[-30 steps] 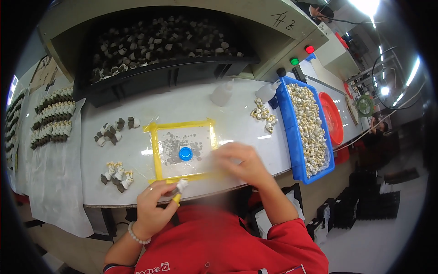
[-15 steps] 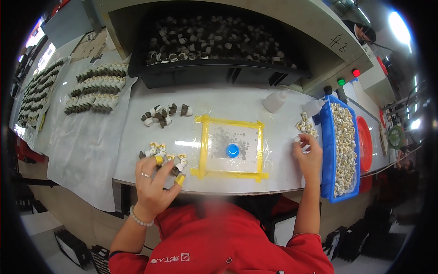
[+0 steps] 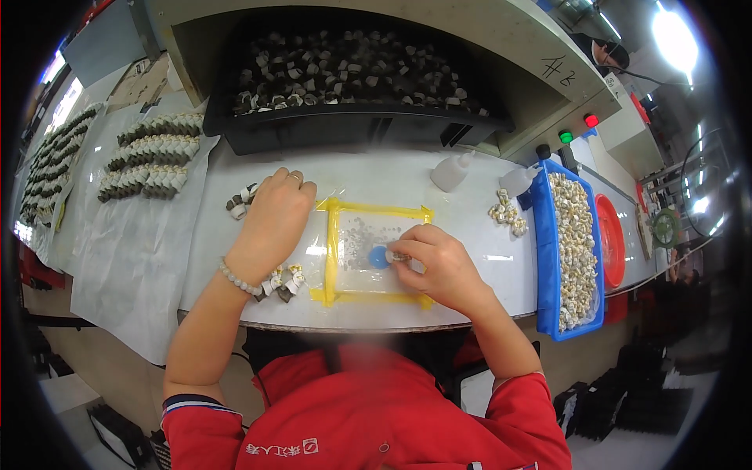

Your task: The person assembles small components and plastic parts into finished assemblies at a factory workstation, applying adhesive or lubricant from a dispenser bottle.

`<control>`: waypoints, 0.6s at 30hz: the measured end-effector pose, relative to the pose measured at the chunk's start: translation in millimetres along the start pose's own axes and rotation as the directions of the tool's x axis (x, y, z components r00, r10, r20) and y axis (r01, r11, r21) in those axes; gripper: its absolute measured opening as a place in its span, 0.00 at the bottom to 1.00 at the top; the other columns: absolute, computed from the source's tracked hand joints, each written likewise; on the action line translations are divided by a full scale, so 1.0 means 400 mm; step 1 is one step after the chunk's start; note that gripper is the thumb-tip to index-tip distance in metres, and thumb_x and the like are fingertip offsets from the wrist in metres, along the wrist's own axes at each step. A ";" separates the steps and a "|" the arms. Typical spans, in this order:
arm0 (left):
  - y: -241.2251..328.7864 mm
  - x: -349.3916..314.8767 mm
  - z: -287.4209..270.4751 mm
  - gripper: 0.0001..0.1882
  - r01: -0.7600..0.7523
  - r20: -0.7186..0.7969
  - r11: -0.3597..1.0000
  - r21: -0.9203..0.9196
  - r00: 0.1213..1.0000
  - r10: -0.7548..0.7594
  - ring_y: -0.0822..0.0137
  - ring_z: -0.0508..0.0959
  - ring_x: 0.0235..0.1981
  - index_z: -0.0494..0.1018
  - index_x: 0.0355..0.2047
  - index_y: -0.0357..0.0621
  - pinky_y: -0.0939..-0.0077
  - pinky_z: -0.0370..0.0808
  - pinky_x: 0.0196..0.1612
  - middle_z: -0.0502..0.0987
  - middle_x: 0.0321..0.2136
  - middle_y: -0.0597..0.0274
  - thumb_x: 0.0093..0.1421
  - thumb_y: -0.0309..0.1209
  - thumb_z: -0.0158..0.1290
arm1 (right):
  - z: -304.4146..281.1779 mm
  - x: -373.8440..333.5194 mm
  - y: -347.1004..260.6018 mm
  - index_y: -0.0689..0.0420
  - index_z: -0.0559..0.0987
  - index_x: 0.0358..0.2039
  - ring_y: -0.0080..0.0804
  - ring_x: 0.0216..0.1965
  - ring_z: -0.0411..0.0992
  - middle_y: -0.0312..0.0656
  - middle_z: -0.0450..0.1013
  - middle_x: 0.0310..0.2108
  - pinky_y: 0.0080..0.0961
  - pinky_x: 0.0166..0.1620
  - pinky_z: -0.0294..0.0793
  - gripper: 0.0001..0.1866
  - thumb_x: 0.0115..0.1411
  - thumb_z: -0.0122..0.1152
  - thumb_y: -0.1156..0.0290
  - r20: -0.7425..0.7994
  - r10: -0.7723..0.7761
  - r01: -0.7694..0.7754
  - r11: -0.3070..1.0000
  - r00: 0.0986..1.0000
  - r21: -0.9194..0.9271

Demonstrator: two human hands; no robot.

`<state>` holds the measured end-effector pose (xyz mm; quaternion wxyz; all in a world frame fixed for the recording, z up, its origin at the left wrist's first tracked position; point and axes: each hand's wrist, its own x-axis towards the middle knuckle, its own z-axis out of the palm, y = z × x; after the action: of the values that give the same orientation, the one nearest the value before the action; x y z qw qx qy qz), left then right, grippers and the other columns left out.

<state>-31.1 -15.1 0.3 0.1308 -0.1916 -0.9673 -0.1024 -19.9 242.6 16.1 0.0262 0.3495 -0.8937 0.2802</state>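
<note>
Our right hand (image 3: 439,262) rests on the clear sheet framed in yellow tape (image 3: 333,251), fingers drawn together and pinching a small pale part (image 3: 397,256) just beside the blue cap (image 3: 378,257) at the middle of the frame. Our left hand (image 3: 274,219) lies palm down at the left edge of the frame, fingers curled loosely over a small cluster of parts (image 3: 239,204) on the white bench (image 3: 478,270); we cannot tell whether it grips any of them. A second little heap of the same parts (image 3: 283,280) sits near the left wrist, by the bench's front edge. To the right, a blue tray (image 3: 540,258) holds a long pile of pale parts, with a loose handful (image 3: 507,213) just beside it. Behind, a black bin (image 3: 352,129) is filled with dark and light pieces, and rows of parts (image 3: 149,157) lie on the white sheet to the left.
</note>
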 end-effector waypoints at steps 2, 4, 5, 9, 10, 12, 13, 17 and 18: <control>-0.002 -0.002 0.007 0.04 0.003 -0.075 1.000 -0.004 0.997 -0.003 0.55 0.71 0.35 0.70 0.24 0.35 0.66 0.70 0.43 0.73 0.30 0.49 0.45 0.20 0.50 | 0.000 0.012 0.000 0.59 0.81 0.31 0.38 0.32 0.73 0.42 0.73 0.30 0.30 0.35 0.74 0.10 0.44 0.62 0.77 0.057 -0.075 0.078 0.996 0.996 -0.049; 0.010 -0.006 -0.008 0.05 0.001 -0.114 0.997 -0.072 0.993 -0.009 0.54 0.72 0.35 0.70 0.25 0.35 0.66 0.71 0.42 0.72 0.31 0.49 0.44 0.20 0.51 | 0.004 0.017 -0.001 0.59 0.81 0.31 0.38 0.31 0.73 0.42 0.73 0.30 0.30 0.35 0.74 0.10 0.44 0.62 0.77 0.053 -0.111 0.114 0.991 0.992 -0.070; 0.020 -0.008 -0.019 0.07 -0.011 -0.152 0.990 -0.140 0.988 -0.010 0.53 0.72 0.35 0.70 0.26 0.35 0.65 0.72 0.41 0.71 0.31 0.49 0.43 0.20 0.53 | 0.006 0.019 -0.001 0.59 0.81 0.30 0.38 0.31 0.73 0.41 0.73 0.29 0.30 0.35 0.74 0.09 0.45 0.62 0.77 0.046 -0.140 0.144 0.985 0.989 -0.093; 0.084 -0.048 -0.068 0.13 0.085 -0.129 0.840 -0.535 0.975 -0.181 0.57 0.74 0.35 0.72 0.33 0.35 0.71 0.74 0.39 0.70 0.34 0.51 0.42 0.18 0.53 | 0.006 0.024 -0.004 0.59 0.81 0.30 0.38 0.31 0.72 0.41 0.72 0.28 0.31 0.35 0.74 0.09 0.45 0.62 0.77 0.081 -0.147 0.156 0.981 0.986 -0.119; 0.099 -0.071 -0.069 0.16 0.096 -0.086 0.708 -0.699 0.973 -0.216 0.61 0.74 0.35 0.72 0.37 0.36 0.74 0.74 0.39 0.69 0.36 0.53 0.44 0.16 0.52 | 0.006 0.026 -0.007 0.59 0.81 0.30 0.38 0.31 0.72 0.41 0.72 0.28 0.31 0.35 0.73 0.09 0.44 0.62 0.77 0.097 -0.151 0.163 0.977 0.984 -0.135; 0.135 -0.117 -0.057 0.19 0.108 -0.034 0.543 -0.833 0.969 -0.245 0.65 0.75 0.36 0.73 0.41 0.36 0.77 0.75 0.39 0.69 0.38 0.56 0.45 0.15 0.51 | 0.009 0.030 -0.005 0.59 0.81 0.30 0.38 0.31 0.72 0.41 0.72 0.27 0.31 0.35 0.73 0.09 0.44 0.62 0.77 0.116 -0.155 0.171 0.974 0.981 -0.150; 0.157 -0.146 -0.042 0.20 0.152 0.047 0.331 -0.931 0.951 -0.304 0.69 0.74 0.37 0.72 0.42 0.36 0.78 0.75 0.41 0.68 0.40 0.58 0.46 0.13 0.50 | 0.009 0.033 -0.006 0.59 0.81 0.30 0.38 0.31 0.72 0.41 0.72 0.28 0.30 0.35 0.73 0.09 0.45 0.63 0.77 0.104 -0.161 0.172 0.980 0.981 -0.102; 0.206 -0.199 0.014 0.20 0.192 0.261 -0.230 -0.954 0.910 -0.322 0.74 0.72 0.41 0.71 0.44 0.32 0.79 0.75 0.46 0.66 0.43 0.61 0.49 0.11 0.50 | 0.007 0.021 -0.008 0.59 0.81 0.33 0.37 0.31 0.73 0.42 0.73 0.29 0.29 0.34 0.74 0.11 0.45 0.64 0.77 0.035 -0.097 0.098 0.995 0.995 -0.020; 0.219 -0.204 0.027 0.18 0.150 0.246 -0.274 -0.950 0.899 -0.361 0.72 0.73 0.43 0.71 0.44 0.31 0.79 0.75 0.48 0.68 0.44 0.59 0.52 0.11 0.50 | 0.010 0.019 -0.009 0.59 0.81 0.33 0.37 0.31 0.73 0.42 0.73 0.29 0.29 0.34 0.74 0.11 0.45 0.64 0.77 0.040 -0.099 0.100 0.995 0.994 -0.019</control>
<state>74.2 38.9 -20.7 -0.0247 -0.0018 -0.5322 -0.8463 -22.7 233.9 16.2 0.0264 0.3986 -0.8784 0.2623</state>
